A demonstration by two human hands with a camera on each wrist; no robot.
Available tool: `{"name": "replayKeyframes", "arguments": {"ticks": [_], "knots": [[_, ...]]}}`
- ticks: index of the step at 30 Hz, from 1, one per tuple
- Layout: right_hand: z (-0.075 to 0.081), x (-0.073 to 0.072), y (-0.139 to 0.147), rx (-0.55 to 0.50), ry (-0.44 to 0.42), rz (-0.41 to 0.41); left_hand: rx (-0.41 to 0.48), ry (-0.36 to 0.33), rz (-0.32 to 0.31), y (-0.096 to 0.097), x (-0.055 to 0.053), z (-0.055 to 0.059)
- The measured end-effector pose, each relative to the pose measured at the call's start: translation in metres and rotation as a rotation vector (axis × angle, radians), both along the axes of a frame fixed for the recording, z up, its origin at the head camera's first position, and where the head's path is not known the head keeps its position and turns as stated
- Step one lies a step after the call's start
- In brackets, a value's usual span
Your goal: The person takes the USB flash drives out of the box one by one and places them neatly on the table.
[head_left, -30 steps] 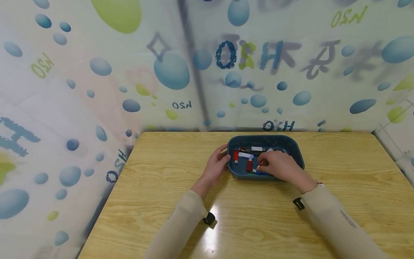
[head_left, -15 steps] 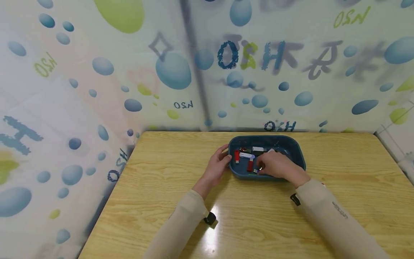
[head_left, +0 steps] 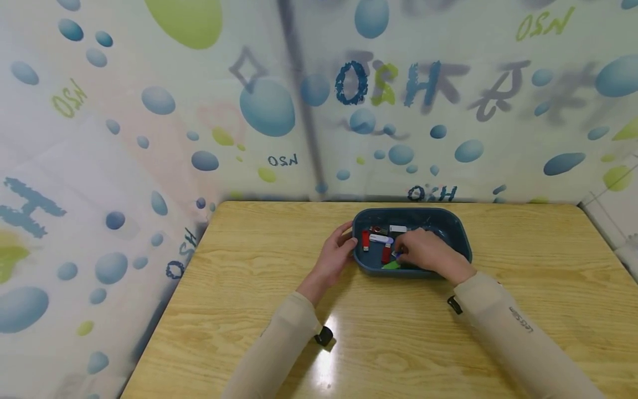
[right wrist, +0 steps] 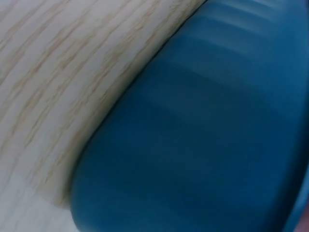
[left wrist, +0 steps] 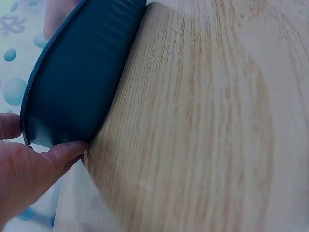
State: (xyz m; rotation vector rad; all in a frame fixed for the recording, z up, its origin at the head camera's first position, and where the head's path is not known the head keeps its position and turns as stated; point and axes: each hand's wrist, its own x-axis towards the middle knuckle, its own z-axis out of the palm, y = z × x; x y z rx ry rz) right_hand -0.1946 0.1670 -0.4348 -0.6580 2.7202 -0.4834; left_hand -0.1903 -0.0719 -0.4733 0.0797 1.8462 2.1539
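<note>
A dark blue plastic bin (head_left: 366, 269) holds several USB sticks. My left hand (head_left: 335, 256) holds the bin's left end; in the left wrist view the thumb (left wrist: 70, 150) presses low on its outer wall. Over the bin's front middle, my right hand (head_left: 431, 254) reaches in and pinches a blue USB stick (head_left: 396, 255) with a metal plug, mostly hidden by the fingers. A green piece (head_left: 391, 265) lies just below these fingertips. Beside them are a red USB stick (head_left: 386, 254), a white and lilac one (head_left: 381, 239) and another red one (head_left: 366, 240) farther left.
The bin stands on a wood-grain table (head_left: 259, 249) near its back edge. A white USB stick (head_left: 397, 228) and a red-brown one (head_left: 377, 230) lie along the bin's back wall. Behind the table hangs a printed cloth (head_left: 269, 108).
My right hand has shifted slightly up and left inside the bin, moving the blue USB stick up and uncovering the green piece. My left hand stays at the bin's left end.
</note>
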Motion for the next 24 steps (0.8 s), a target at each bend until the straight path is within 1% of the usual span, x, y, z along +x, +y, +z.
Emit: {"name": "replayKeyframes", "arguments": {"ticks": [4, 11, 17, 21, 24], "knots": [[-0.0022, -0.001, 0.002, 0.02, 0.04, -0.012, -0.004, -0.005, 0.001, -0.0001, 0.0005, 0.0011], [-0.002, 0.0016, 0.0041, 0.083, 0.074, 0.011, -0.014, -0.013, 0.006, -0.0006, 0.0008, 0.0018], [0.0004, 0.004, 0.0017, 0.081, 0.07, 0.022, -0.012, -0.011, 0.001, -0.0011, 0.0, 0.0001], [-0.002, 0.003, 0.0, 0.075, 0.106, 0.037, -0.012, -0.011, 0.0, -0.0008, -0.0002, -0.0004], [-0.004, 0.0008, -0.0016, 0.072, 0.115, 0.042, -0.013, -0.005, 0.0, -0.0006, 0.0008, 0.0008]]}}
